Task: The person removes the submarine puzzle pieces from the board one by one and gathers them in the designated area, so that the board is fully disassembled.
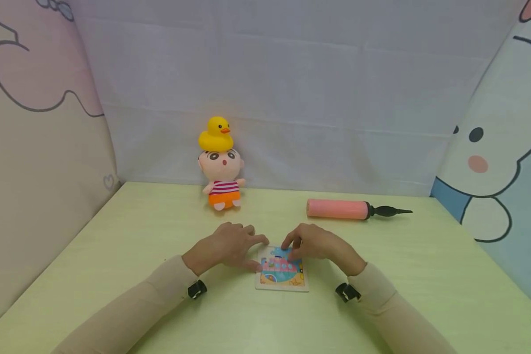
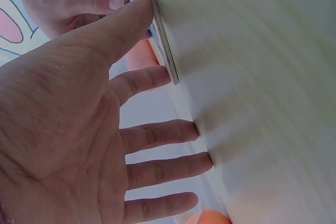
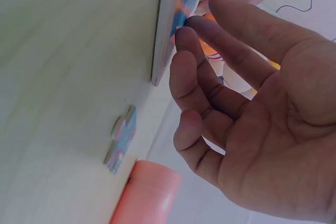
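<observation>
A small square jigsaw puzzle (image 1: 281, 278) in a pale wooden tray lies on the table, its picture in blue, pink and yellow. My left hand (image 1: 231, 248) spreads over its left side, thumb at the left edge and index fingertip at the upper left corner. In the left wrist view the other left fingers (image 2: 163, 174) are straight. Over the puzzle's upper right is my right hand (image 1: 316, 242), bent fingertips at the picture, thumb apart from the index finger; nothing shows between them. The right wrist view has a loose puzzle piece (image 3: 123, 137) beside the tray.
At the back left sits a plush doll (image 1: 223, 172) in a striped top, with a yellow rubber duck (image 1: 217, 136) on its head. A pink hand pump (image 1: 338, 209) with a black nozzle lies at the back right. Printed cloth walls (image 1: 270, 93) enclose the table.
</observation>
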Tool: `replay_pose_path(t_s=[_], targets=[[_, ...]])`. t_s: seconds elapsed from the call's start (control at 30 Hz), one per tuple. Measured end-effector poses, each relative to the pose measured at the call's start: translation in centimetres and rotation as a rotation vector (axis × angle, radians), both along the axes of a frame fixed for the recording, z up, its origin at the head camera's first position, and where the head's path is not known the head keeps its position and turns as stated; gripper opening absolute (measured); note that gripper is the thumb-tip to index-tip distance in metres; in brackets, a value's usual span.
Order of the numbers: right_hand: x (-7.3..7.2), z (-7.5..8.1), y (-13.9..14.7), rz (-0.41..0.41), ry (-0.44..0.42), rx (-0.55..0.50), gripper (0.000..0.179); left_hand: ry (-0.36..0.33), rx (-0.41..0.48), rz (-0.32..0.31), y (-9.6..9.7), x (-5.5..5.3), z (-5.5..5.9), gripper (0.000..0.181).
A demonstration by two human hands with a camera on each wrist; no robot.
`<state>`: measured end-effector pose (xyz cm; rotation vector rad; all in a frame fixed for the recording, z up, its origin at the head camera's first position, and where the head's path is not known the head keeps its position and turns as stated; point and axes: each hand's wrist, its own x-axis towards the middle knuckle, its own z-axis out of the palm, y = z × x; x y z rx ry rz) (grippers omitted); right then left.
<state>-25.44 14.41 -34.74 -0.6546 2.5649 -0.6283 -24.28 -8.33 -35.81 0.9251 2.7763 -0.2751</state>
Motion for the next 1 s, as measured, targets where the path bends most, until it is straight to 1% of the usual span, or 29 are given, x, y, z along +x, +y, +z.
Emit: replay_pose_path(t_s=[0.13,0.33,0.5,0.63,0.77,1.0], targets=[[0.1,-0.1,-0.1,0.004,-0.004,-0.007,0.024,0.002,-0.008,0.003,-0.1,0.0,0.1,0.065],[0.2,-0.6,-0.2,0.0,0.021,-0.031,0.021,0.016,0.003,-0.011,-0.1,0.0,0.1,0.063],[0.4,-1.0,-0.5,-0.016,0.022,-0.015,0.024,0.015,0.01,-0.007,-0.1,-0.1,0.0,0.063],[0.5,-1.0,-0.6,-0.012,0.021,0.006,0.025,0.012,0.015,-0.004,-0.1,-0.1,0.0,0.063],[0.7,-1.1,-0.6,-0.006,0.015,0.004,0.027,0.009,0.021,-0.001,-0.2,0.0,0.0,0.062],[0.8,-1.1,-0.6,-0.005,-0.001,-0.007,0.029,0.018,-0.003,-0.01,-0.1,0.1,0.1,0.065]])
